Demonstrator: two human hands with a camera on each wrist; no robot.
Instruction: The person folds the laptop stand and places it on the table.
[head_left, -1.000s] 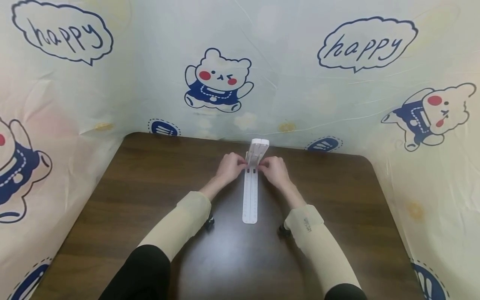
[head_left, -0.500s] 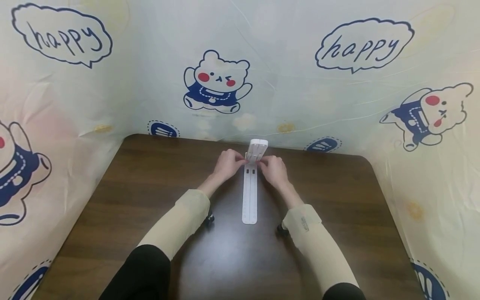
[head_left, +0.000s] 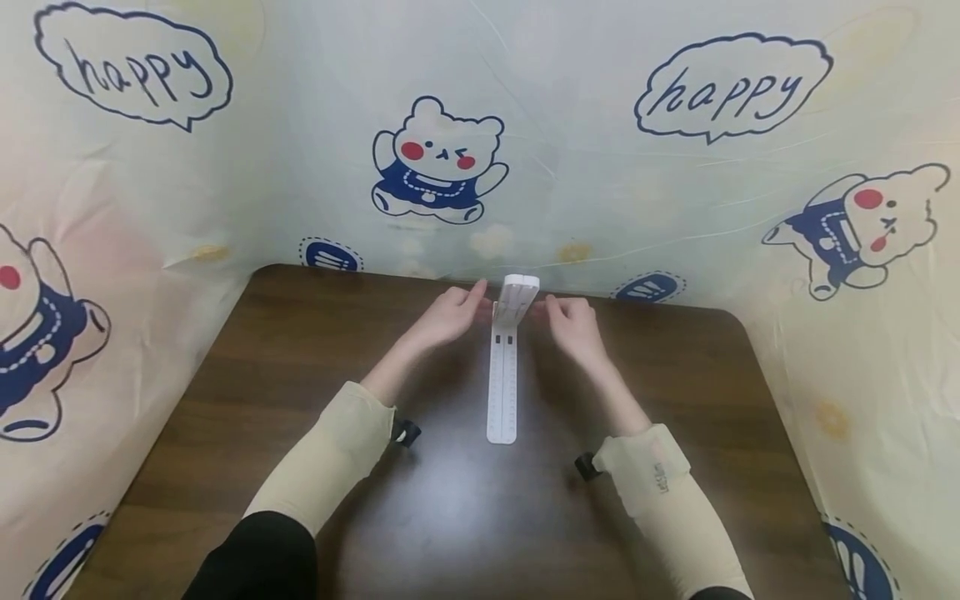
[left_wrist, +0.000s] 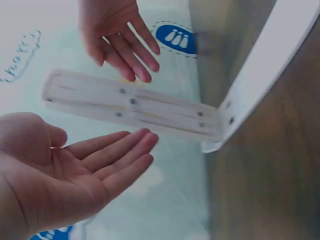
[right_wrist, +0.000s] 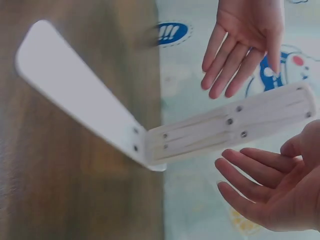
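Note:
A white hinged stand (head_left: 502, 392) is on the table. Its long flat strip points toward the person, two small slots near the hinge. From the far end rises a thicker white arm (head_left: 516, 300), tilted up; in the wrist views this hinged arm (left_wrist: 132, 105) shows grooves and small screws or pins. My left hand (head_left: 446, 319) is beside the arm on the left, fingers extended and holding nothing. Opposite it, on the right, my right hand (head_left: 576, 329) has its palm toward the arm and fingers loosely straight. Both wrist views show gaps between the hands and the arm.
The dark wooden table (head_left: 300, 375) ends at a back edge just behind the stand. A light cloth (head_left: 315, 150) printed with bears and "happy" bubbles hangs behind and along both sides. A small black device (head_left: 406, 432) sits at the left wrist, another black device (head_left: 587, 467) at the right.
Both hands were pinching the stand near its hinge. They have let go and moved outward, with fingers straightened. The stand keeps its place and its raised arm.

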